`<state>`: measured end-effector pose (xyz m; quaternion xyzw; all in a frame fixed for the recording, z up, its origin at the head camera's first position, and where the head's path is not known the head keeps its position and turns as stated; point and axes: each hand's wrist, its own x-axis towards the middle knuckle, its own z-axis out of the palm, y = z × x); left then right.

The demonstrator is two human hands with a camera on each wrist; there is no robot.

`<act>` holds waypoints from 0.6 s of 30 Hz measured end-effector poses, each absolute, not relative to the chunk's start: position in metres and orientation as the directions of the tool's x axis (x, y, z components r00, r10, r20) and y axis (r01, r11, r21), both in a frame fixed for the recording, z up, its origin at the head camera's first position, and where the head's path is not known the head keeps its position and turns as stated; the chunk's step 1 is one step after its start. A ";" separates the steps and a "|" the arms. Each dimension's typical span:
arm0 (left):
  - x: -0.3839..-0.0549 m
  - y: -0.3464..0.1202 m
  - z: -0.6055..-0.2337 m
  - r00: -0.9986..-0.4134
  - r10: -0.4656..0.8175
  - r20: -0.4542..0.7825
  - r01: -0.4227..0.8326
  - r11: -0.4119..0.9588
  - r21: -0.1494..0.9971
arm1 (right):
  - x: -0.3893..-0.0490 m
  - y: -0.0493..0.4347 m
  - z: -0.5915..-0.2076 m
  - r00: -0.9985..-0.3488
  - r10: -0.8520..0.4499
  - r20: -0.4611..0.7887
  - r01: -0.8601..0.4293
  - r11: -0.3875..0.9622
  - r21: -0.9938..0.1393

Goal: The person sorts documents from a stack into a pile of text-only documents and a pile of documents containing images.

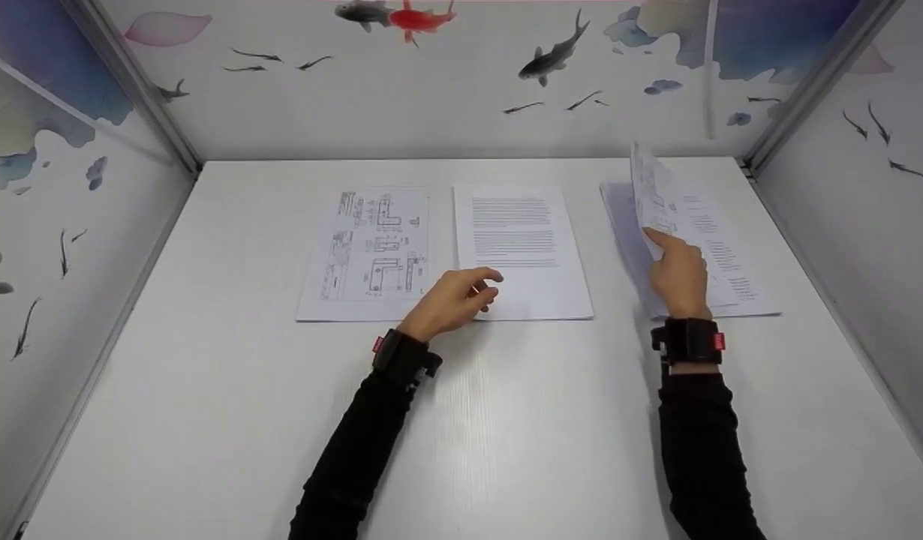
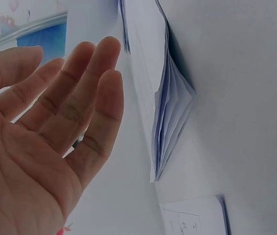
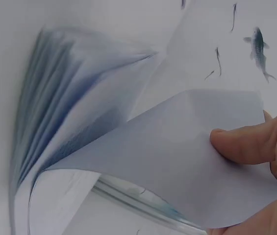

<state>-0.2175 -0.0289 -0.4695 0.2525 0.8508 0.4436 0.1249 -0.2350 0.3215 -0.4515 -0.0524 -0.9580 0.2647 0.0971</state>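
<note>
Head view: right hand pinches sheet; print unreadable.

Not a word comes through legibly! Centre table, a white rectangular paper page carries two blocks of dark printed lines, too small to make out. To its left, a white paper sheet with black technical drawings bears tiny lettering, all blurred. Over right, a stack of white paper sheets shows rows of print, unreadable too! And on the black wristband, a small red tag has pale marks, equally undecipherable.
</note>
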 end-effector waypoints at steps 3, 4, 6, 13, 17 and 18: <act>-0.218 -0.030 -0.470 -0.842 0.539 0.015 0.311 0.463 0.830 | -0.235 0.307 -0.448 -0.968 0.134 0.210 0.008 0.858 -0.514; -0.218 -0.030 -0.470 -0.844 0.537 0.018 0.309 0.458 0.834 | -0.234 0.302 -0.447 -0.967 0.127 0.222 -0.006 0.858 -0.514; -0.219 -0.031 -0.470 -0.847 0.531 0.026 0.308 0.450 0.838 | -0.234 0.293 -0.446 -0.961 0.116 0.250 -0.032 0.855 -0.518; -0.221 -0.033 -0.469 -0.849 0.524 0.069 0.316 0.399 0.861 | -0.229 0.261 -0.445 -0.945 0.043 0.324 -0.131 0.857 -0.498; -0.222 -0.034 -0.467 -0.865 0.495 0.080 0.252 0.292 0.922 | -0.223 0.241 -0.441 -0.936 -0.008 0.353 -0.190 0.854 -0.484; -0.222 -0.034 -0.467 -0.871 0.485 0.078 0.230 0.262 0.937 | -0.221 0.236 -0.440 -0.933 -0.020 0.360 -0.204 0.854 -0.480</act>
